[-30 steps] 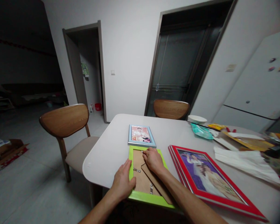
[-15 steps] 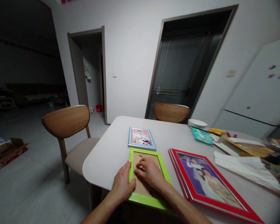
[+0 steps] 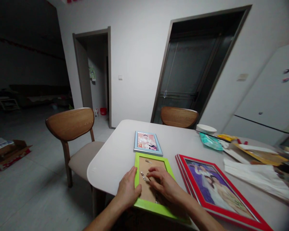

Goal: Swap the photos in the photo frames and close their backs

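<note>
A green picture frame (image 3: 137,163) lies face down at the near edge of the white table (image 3: 110,157), its brown backing board (image 3: 144,166) up. My left hand (image 3: 128,189) rests flat on the frame's left border, fingers stretched out. My right hand (image 3: 163,184) lies on the backing board with fingertips bent by a small metal clip (image 3: 143,175). Another clip (image 3: 148,161) sits near the top of the board.
A blue-framed photo (image 3: 147,142) lies just beyond the green frame. Red-framed photos (image 3: 214,186) are stacked to the right. Papers (image 3: 257,176), a teal packet (image 3: 210,142) and a white bowl (image 3: 205,129) crowd the far right. Wooden chairs stand at the left (image 3: 71,125) and behind (image 3: 179,117).
My right hand slid down from the top clip toward the clip at the board's left side. The left hand stayed on the frame's border.
</note>
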Tool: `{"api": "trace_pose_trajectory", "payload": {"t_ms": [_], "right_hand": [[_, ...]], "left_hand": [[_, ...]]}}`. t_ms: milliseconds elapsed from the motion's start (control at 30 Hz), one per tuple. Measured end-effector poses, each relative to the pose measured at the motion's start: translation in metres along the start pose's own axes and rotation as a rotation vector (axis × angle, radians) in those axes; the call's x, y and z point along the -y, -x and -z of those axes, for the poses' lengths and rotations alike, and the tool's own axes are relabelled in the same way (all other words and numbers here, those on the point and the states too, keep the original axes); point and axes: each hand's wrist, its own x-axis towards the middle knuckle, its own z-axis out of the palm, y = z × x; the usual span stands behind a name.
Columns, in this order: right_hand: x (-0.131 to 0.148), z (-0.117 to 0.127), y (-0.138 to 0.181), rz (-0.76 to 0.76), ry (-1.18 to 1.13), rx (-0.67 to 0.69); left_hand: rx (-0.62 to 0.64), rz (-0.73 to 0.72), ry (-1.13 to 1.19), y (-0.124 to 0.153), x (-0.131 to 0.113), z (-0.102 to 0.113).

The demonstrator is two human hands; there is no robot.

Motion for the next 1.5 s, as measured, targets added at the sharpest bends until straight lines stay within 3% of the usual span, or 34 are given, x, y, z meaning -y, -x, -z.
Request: {"api": "trace_pose_trajectory", "payload": {"t_ms": [100,200,433,600,800,1000,1100,1233,1367,1500], "right_hand": [[0.002,0.014,0.02,-0.004,-0.026,0.188],[0.007,0.016,0.028,-0.029,-0.029,0.228],[-0.001,-0.002,0.025,0.006,-0.011,0.047],[-0.011,0.0,0.029,-0.179,0.099,-0.106],[-0.005,0.0,0.028,-0.252,0.158,-0.091],[-0.005,0.001,0.026,-0.235,0.157,-0.123],[-0.004,0.007,0.025,-0.251,0.175,-0.148],[0.015,0.016,0.022,-0.234,0.18,-0.2],[0.038,0.017,0.018,-0.112,0.102,-0.22],[0.022,0.015,0.017,-0.083,0.068,-0.282]], "left_hand": [[-0.008,-0.007,-0.043,0.0,0.0,-0.002],[-0.009,-0.028,-0.067,0.0,0.001,-0.002],[-0.013,-0.043,-0.077,-0.001,-0.001,0.0],[-0.003,-0.037,-0.055,0.0,-0.002,0.001],[-0.004,-0.028,-0.038,0.0,-0.003,0.002],[-0.004,0.012,0.005,-0.001,-0.002,0.002],[-0.003,0.052,0.101,-0.002,-0.006,0.004],[-0.04,0.116,0.448,-0.008,-0.018,0.01],[-0.014,0.165,0.639,-0.014,-0.024,0.02],[0.0,0.234,0.718,-0.014,-0.006,0.045]]}}
